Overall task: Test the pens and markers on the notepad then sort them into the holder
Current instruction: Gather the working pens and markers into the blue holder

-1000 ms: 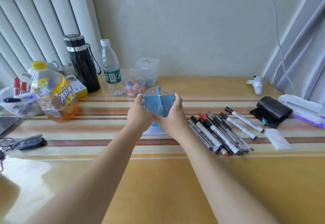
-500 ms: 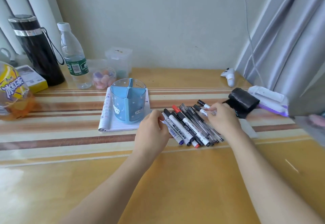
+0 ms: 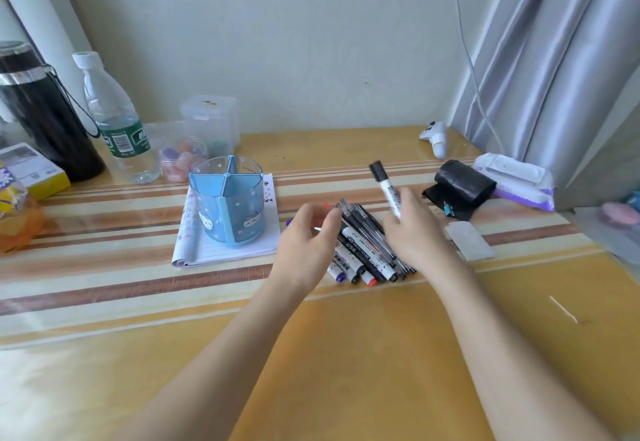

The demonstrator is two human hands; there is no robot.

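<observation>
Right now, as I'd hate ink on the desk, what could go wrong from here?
The holder stands on the notepad, leaving little bare paper, so a test stroke with the marker in the right hand might stray onto the table. The left hand is over the loose pens; a nudge could roll some away.

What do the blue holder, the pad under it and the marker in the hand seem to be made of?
Holder: probably translucent glossy plastic; its dividers show through the wall.
Pad: matte paper; ruled lines, curled sheet edges.
Marker in the right hand: probably smooth plastic, white printed barrel, black cap.
</observation>
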